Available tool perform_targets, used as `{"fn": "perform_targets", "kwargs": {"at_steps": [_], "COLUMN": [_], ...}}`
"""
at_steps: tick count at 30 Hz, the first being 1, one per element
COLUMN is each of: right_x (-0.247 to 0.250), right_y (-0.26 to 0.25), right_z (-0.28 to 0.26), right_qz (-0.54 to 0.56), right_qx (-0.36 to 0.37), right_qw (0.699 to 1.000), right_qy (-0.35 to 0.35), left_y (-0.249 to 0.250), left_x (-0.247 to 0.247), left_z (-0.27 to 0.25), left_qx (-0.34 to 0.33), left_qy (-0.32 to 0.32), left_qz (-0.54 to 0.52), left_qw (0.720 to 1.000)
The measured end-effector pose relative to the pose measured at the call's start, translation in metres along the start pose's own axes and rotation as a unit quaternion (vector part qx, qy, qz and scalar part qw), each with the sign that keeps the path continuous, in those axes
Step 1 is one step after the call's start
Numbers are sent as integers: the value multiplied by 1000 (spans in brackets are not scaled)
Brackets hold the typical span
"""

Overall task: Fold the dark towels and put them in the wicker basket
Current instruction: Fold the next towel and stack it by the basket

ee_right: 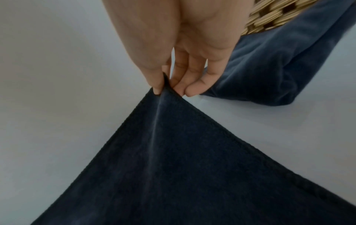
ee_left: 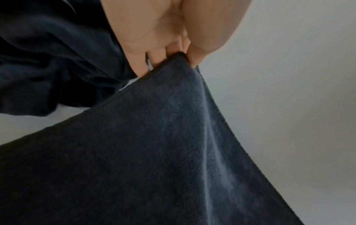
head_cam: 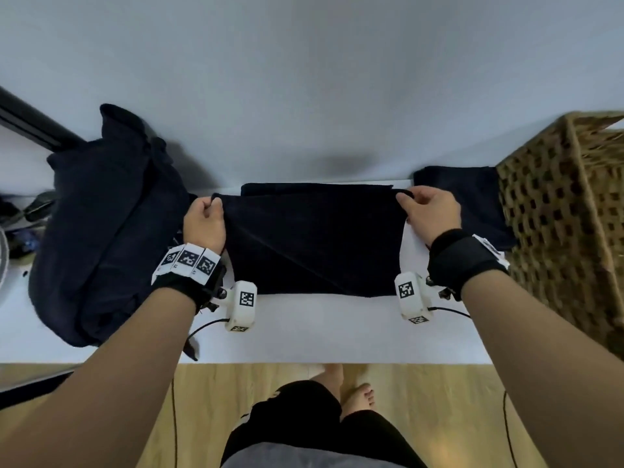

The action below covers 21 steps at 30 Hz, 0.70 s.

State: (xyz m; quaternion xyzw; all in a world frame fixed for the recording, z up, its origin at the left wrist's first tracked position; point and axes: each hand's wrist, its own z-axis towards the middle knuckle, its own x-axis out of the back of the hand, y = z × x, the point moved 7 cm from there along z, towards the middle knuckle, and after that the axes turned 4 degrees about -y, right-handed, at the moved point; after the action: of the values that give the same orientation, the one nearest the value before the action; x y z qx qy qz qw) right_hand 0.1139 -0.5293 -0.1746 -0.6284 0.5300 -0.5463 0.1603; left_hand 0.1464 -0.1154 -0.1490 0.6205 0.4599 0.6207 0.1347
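Note:
A dark navy towel [head_cam: 314,238] lies half folded on the white table [head_cam: 320,332] in front of me. My left hand [head_cam: 206,217] pinches its far left corner [ee_left: 179,56] between thumb and fingers. My right hand [head_cam: 429,211] pinches the far right corner [ee_right: 163,89] the same way. Both corners are lifted over a lower layer whose far edge [head_cam: 317,187] shows behind. The wicker basket [head_cam: 567,211] stands at the right end of the table. A folded dark towel [head_cam: 472,201] lies against the basket's left side, also seen in the right wrist view [ee_right: 269,73].
A heap of unfolded dark towels [head_cam: 104,231] fills the table's left part and shows in the left wrist view [ee_left: 57,60]. A pale wall [head_cam: 304,79] rises right behind the table. Clutter [head_cam: 20,224] sits at the far left. My legs and bare feet [head_cam: 347,393] stand on a wooden floor.

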Motion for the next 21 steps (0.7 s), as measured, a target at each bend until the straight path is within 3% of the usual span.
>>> {"fn": "perform_targets", "kwargs": {"at_steps": [4, 8, 14, 21], "right_x": [-15, -33, -50, -66], "right_y": [-1, 8, 18, 17], "right_z": [32, 56, 73, 77], "right_qz": [-76, -136, -195, -191], "right_qx": [-8, -32, -48, -76], "right_qw": [997, 990, 980, 978], "right_qy": [28, 8, -12, -32], "left_y": [-4, -13, -30, -36], "left_x": [-26, -49, -77, -89], "left_z": [35, 61, 81, 84], "left_qx": [-4, -3, 54, 126], "left_qy": [-22, -42, -88, -111], "left_qz": [-18, 26, 106, 53], "left_qw": [1000, 999, 989, 984]}}
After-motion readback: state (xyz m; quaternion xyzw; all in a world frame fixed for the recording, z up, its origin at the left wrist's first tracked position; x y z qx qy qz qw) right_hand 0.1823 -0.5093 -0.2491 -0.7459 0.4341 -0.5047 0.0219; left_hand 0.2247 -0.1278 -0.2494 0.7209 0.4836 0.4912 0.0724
